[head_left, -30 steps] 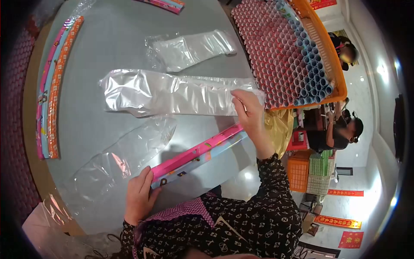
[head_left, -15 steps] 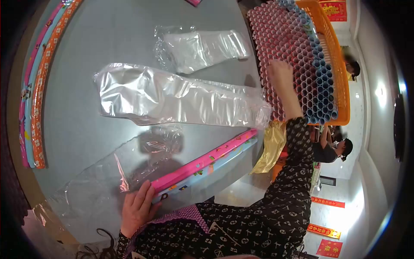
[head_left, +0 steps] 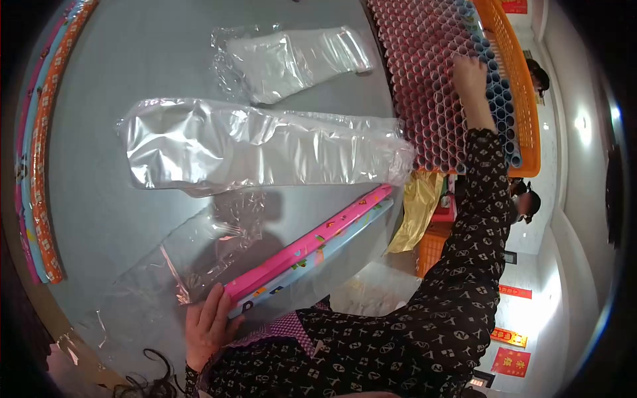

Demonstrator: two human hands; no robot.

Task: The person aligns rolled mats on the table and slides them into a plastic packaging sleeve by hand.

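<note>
My left hand (head_left: 209,326) is at the near end of two printed rolls, which look like wrapping paper. Its fingers are on the end of the pink roll (head_left: 282,263), and its thumb is by the light blue roll (head_left: 312,264). Stretched out at upper right, my right hand (head_left: 471,78) is among the tightly packed rolls (head_left: 431,99), where pink ends meet blue ones. The right fingers are curled down and their tips are hidden, so I cannot make out what they hold. Those packed rolls lie beside an orange plastic basket (head_left: 527,126).
On the grey table (head_left: 166,60) lie a long stack of clear plastic sleeves (head_left: 265,146), a shorter stack (head_left: 298,63) and a loose clear film (head_left: 206,245). Several printed rolls (head_left: 41,172) line the left edge. Gold film (head_left: 415,212) hangs by the basket. Other people are in the background.
My right hand has moved up and to the right over the packed rolls, from the pink ends toward the blue ones. My left hand stays at the two rolls. The whole view has shifted slightly.
</note>
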